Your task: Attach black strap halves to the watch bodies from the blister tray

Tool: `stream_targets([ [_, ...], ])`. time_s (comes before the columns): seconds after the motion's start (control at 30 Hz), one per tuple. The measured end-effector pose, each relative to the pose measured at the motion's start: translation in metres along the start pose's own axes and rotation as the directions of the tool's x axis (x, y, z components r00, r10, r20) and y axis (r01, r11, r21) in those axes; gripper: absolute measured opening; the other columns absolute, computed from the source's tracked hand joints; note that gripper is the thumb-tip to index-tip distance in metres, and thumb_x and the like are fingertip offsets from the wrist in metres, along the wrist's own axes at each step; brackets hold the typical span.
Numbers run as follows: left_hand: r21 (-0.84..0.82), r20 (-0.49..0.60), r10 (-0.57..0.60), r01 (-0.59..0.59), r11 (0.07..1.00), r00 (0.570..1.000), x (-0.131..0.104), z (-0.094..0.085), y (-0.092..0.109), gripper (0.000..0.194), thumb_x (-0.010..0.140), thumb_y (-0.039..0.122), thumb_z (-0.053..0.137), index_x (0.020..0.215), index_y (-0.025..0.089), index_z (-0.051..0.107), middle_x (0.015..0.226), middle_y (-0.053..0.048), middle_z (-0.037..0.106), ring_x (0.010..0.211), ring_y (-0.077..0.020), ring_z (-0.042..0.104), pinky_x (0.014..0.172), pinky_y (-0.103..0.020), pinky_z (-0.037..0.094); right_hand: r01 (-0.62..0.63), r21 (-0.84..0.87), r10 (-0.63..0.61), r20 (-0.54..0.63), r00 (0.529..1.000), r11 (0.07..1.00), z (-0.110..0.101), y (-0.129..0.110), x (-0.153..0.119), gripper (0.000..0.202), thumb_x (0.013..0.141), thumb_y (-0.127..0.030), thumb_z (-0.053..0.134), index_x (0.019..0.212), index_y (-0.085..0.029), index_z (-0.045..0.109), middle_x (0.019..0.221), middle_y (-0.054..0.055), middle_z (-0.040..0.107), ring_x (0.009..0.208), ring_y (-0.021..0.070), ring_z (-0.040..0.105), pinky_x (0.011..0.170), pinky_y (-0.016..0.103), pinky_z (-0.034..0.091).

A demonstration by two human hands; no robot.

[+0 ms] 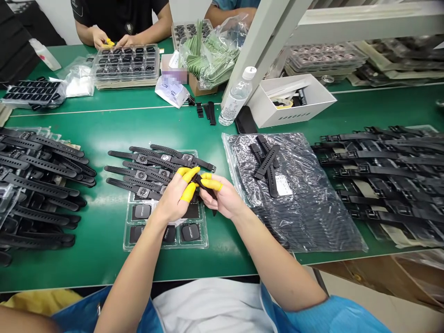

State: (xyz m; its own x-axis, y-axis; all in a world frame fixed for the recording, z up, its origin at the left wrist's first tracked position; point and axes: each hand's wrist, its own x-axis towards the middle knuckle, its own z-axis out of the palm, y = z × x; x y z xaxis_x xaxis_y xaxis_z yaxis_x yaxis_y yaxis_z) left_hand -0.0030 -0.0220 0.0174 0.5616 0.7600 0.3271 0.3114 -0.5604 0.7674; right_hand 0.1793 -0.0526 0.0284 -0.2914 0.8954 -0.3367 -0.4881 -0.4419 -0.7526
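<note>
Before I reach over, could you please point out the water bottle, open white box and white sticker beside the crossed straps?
Water bottle [237,98]: head view, middle of its body.
Open white box [296,114]: head view, its front wall.
White sticker [283,185]: head view, its middle.

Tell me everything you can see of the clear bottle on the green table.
The bottle looks like clear plastic, with a white cap on and a pale label whose small print is unreadable. It appears to stand upright on the green table, between the pale post and a flat black object. No hand touches it. Its fill level is unclear.
</note>
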Motion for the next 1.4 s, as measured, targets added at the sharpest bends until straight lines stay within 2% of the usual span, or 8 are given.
stream_targets([
  [0.27, 0.169, 0.049, -0.046, 0.037, 0.985, 0.998, -0.003, 0.004, -0.012, 0.043, 0.099, 0.019, 0.048, 0.140, 0.018, 0.060, 0.128, -0.014, 0.063, 0.126, -0.0276, 0.060, 0.111, -0.043, 0.053, -0.083, -0.049, 0.082, -0.021, 0.996, 0.995, -0.006, -0.002, -0.001, 0.037, 0.081, -0.048, 0.080, 0.081, -0.020, 0.055, 0.051, -0.003, 0.057, 0.037, 0.0049, 0.027, 0.034, 0.018, 0.020],
  [0.57, -0.202, -0.071, -0.153, 0.136, 0.970, 0.986, -0.002, 0.002, -0.008, 0.041, 0.100, 0.025, 0.060, 0.141, 0.021, 0.058, 0.132, -0.012, 0.068, 0.120, -0.0241, 0.068, 0.104, -0.039, 0.057, 0.045, -0.098, -0.044, 0.012, 0.999, 0.994, -0.004, 0.002, -0.002, 0.041, 0.087, -0.055, 0.078, 0.094, -0.021, 0.056, 0.057, -0.005, 0.060, 0.040, 0.0089, 0.043, 0.039, 0.020, 0.034],
  [0.7, -0.406, -0.235, -0.191, 0.082, 0.910, 0.953, 0.002, 0.007, -0.004, 0.019, 0.095, 0.033, 0.073, 0.110, 0.020, 0.071, 0.112, -0.009, 0.072, 0.098, -0.0199, 0.072, 0.084, -0.032, 0.062, 0.083, -0.134, -0.077, 0.050, 0.996, 0.987, -0.001, 0.002, -0.003, 0.046, 0.090, -0.063, 0.073, 0.090, -0.022, 0.053, 0.058, -0.008, 0.049, 0.042, 0.0083, 0.041, 0.040, 0.021, 0.037],
  [0.8, -0.571, -0.354, -0.292, 0.042, 0.820, 0.889, 0.006, 0.007, -0.001, 0.029, 0.092, 0.044, 0.078, 0.108, 0.020, 0.070, 0.112, -0.009, 0.074, 0.088, -0.0182, 0.074, 0.071, -0.028, 0.062, -0.039, -0.208, 0.067, 0.130, 0.989, 0.977, -0.001, -0.003, -0.005, 0.047, 0.093, -0.066, 0.066, 0.087, -0.021, 0.053, 0.059, -0.009, 0.045, 0.041, 0.0053, 0.029, 0.038, 0.019, 0.026],
  [1.0, -0.705, -0.571, -0.545, -0.027, 0.708, 0.614, 0.013, -0.003, -0.003, 0.050, 0.086, 0.058, 0.081, 0.103, 0.021, 0.052, 0.112, -0.009, 0.080, 0.067, -0.0159, 0.076, 0.057, -0.025, 0.061, -0.230, -0.394, 0.303, 0.133, 0.944, 0.890, -0.010, -0.015, -0.007, 0.045, 0.095, -0.065, 0.063, 0.092, -0.020, 0.056, 0.060, -0.008, 0.041, 0.044, 0.0051, 0.019, 0.039, 0.019, 0.011],
  [1.23, -0.675, -0.637, -0.590, 0.010, 0.737, 0.496, 0.016, -0.015, -0.008, 0.054, 0.086, 0.058, 0.079, 0.110, 0.022, 0.046, 0.123, -0.016, 0.078, 0.071, -0.0179, 0.079, 0.051, -0.022, 0.056, -0.215, -0.385, 0.257, 0.060, 0.965, 0.897, -0.019, -0.021, -0.006, 0.046, 0.090, -0.063, 0.068, 0.091, -0.019, 0.058, 0.058, -0.008, 0.042, 0.043, 0.0045, 0.019, 0.039, 0.020, 0.013],
  [1.3, -0.689, -0.587, -0.604, 0.059, 0.722, 0.539, 0.016, -0.014, -0.010, 0.051, 0.087, 0.053, 0.079, 0.112, 0.021, 0.049, 0.122, -0.016, 0.078, 0.068, -0.0177, 0.078, 0.048, -0.022, 0.055, -0.105, -0.326, 0.121, 0.028, 0.992, 0.939, -0.018, -0.021, -0.006, 0.044, 0.087, -0.060, 0.074, 0.092, -0.021, 0.055, 0.061, -0.008, 0.048, 0.043, 0.0051, 0.028, 0.039, 0.020, 0.023],
  [1.4, -0.674, -0.330, -0.581, 0.246, 0.697, 0.744, 0.011, -0.002, -0.010, 0.040, 0.092, 0.043, 0.073, 0.121, 0.019, 0.059, 0.124, -0.016, 0.077, 0.068, -0.0197, 0.078, 0.046, -0.025, 0.057, 0.046, -0.232, -0.048, -0.002, 0.999, 0.972, -0.011, -0.015, -0.005, 0.045, 0.084, -0.057, 0.078, 0.096, -0.023, 0.050, 0.067, -0.007, 0.058, 0.045, 0.0074, 0.041, 0.042, 0.021, 0.033],
])
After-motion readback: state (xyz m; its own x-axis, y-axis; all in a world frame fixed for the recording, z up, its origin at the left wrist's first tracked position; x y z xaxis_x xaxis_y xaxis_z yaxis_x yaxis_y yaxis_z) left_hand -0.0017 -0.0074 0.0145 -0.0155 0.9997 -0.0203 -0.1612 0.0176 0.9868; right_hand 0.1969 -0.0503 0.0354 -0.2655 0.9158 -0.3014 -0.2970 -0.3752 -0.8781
